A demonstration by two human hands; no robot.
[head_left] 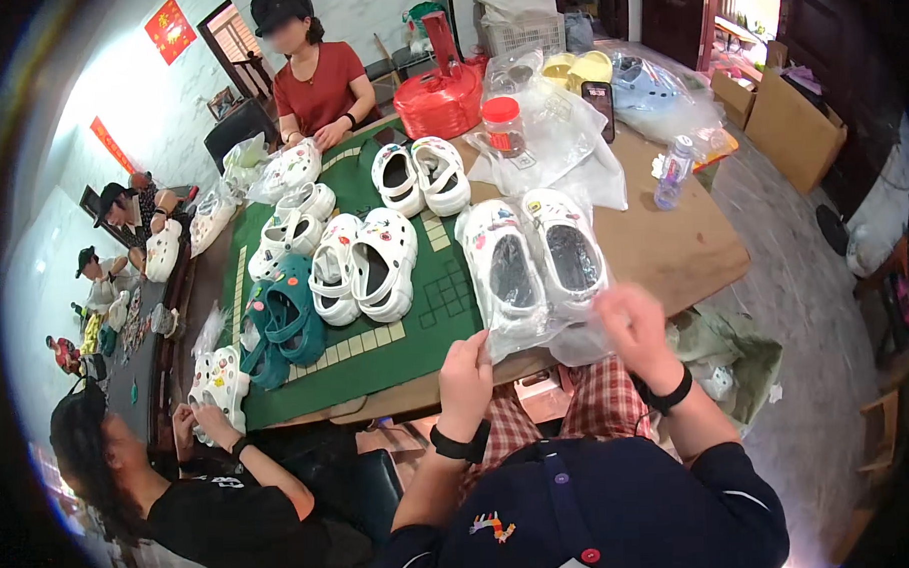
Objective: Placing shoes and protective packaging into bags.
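Observation:
A pair of white clogs with colourful charms [514, 272] lies side by side in a clear plastic bag [582, 345] at the table's near edge. My left hand [466, 382] is closed on the bag's near left corner, fingertips pinched together. At the near right corner, my right hand [631, 328] is closed with its fingers curled in by the film; the edge inside its grip is hard to make out. Left of the bag stand another white pair [379, 262] and a teal pair [293, 310], both decorated.
A red-lidded jar [503, 132], red twine roll [440, 99], phone [598, 109], bottle [674, 176], yellow clogs [575, 69] and bagged blue clogs [646, 82] stand farther back. Co-workers handle clogs opposite and at left. A green sack [728, 365] sits right of my knees.

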